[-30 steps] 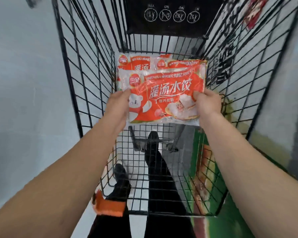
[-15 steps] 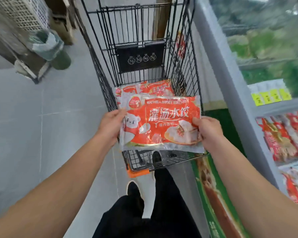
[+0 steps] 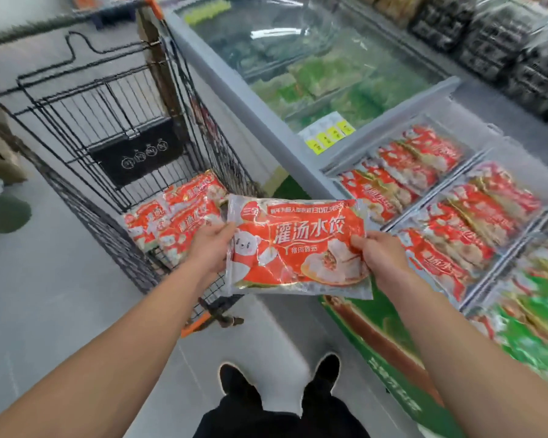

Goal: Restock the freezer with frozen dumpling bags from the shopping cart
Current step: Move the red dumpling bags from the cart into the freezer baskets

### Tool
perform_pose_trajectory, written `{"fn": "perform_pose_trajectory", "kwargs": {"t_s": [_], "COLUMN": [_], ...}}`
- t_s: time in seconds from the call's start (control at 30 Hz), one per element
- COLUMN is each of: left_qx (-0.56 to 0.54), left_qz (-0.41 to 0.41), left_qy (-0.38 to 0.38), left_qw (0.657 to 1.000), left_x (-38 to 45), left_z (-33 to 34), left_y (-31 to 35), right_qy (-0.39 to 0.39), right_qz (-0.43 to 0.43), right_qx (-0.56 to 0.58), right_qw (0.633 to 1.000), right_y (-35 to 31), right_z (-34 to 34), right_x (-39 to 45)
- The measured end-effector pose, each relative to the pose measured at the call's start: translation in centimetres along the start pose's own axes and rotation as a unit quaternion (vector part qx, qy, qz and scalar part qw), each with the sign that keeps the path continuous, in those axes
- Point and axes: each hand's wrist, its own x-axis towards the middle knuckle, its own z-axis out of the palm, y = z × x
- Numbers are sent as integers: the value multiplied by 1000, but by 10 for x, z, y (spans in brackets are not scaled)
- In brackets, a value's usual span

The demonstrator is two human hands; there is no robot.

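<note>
Both hands up on 1 dumpling bag (image 3: 298, 245), held flat, print side up, in the air between cart and freezer. My left hand (image 3: 211, 245) grips its left edge, fingers curled under, thumb on top. Right hand (image 3: 378, 256) pinches the right edge, thumb over the print. More bags (image 3: 174, 216) lie in the shopping cart (image 3: 86, 128) at its near end, approx 3-4, can't tell exact. Freezer (image 3: 295, 159) to the right: red bags (image 3: 424, 172) stacked in wire compartments at its near end, glass lid (image 3: 314, 52) over the far section.

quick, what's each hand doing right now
Left hand: grips the left edge of the dumpling bag.
Right hand: grips the bag's right edge.
</note>
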Motion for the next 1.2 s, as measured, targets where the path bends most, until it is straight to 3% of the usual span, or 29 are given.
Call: {"fn": "perform_pose_trajectory", "kwargs": {"t_s": [0.33, 0.63, 0.93, 1.03, 1.2], "left_qx": [88, 200, 305, 363, 464], "left_qz": [51, 103, 112, 108, 143], "left_qy": [-50, -50, -71, -107, -120], "left_qw": [994, 973, 943, 919, 866], "left_x": [-15, 19, 111, 161, 223], "left_z": [201, 333, 409, 427, 447], "left_y": [21, 47, 88, 94, 91], "right_qy": [33, 52, 102, 119, 65], "right_qz": [-26, -15, 21, 69, 127], "right_qx": [42, 40, 67, 63, 84], "right_qw": [998, 998, 992, 989, 986], "right_y": [38, 48, 36, 33, 24], "right_z": [-179, -261, -243, -221, -186], "right_x": [38, 113, 201, 238, 285]}}
